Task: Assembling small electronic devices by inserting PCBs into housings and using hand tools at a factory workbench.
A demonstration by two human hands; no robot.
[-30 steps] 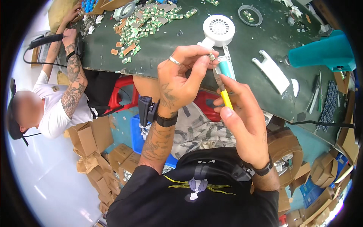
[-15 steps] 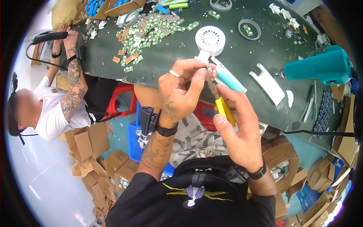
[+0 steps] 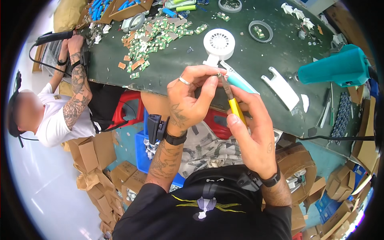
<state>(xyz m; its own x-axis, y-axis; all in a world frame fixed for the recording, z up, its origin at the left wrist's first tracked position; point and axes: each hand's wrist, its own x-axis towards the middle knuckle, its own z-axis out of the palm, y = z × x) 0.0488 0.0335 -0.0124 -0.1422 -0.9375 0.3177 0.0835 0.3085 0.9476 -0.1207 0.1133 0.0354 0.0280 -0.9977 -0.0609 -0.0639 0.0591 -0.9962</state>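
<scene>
My left hand [image 3: 189, 95] pinches a small shiny metal part [image 3: 219, 75] between thumb and forefinger, its exact kind too small to make out. In my right hand [image 3: 256, 138] is a pair of pliers with yellow handles [image 3: 236, 107], their jaws up against that part. Just beyond my fingers lies a white round fan head [image 3: 219, 43] with a slotted grille. A white casing with a teal cylinder [image 3: 241, 83] in it rests close by, partly hidden behind my hands. To its right is an empty white handle shell [image 3: 281, 90].
Small green circuit boards [image 3: 150, 44] are heaped at the far left. Blue cylindrical cells [image 3: 99, 9] fill boxes behind them. A teal power tool [image 3: 334, 68] lies on the right. A co-worker [image 3: 52, 108] sits at the left. Cardboard boxes [image 3: 90, 154] stand below the table.
The pliers have shifted slightly and their handles look closer together. Both hands stay near the same spot, the left still pinching the metal part. The table scene has moved slightly in view.
</scene>
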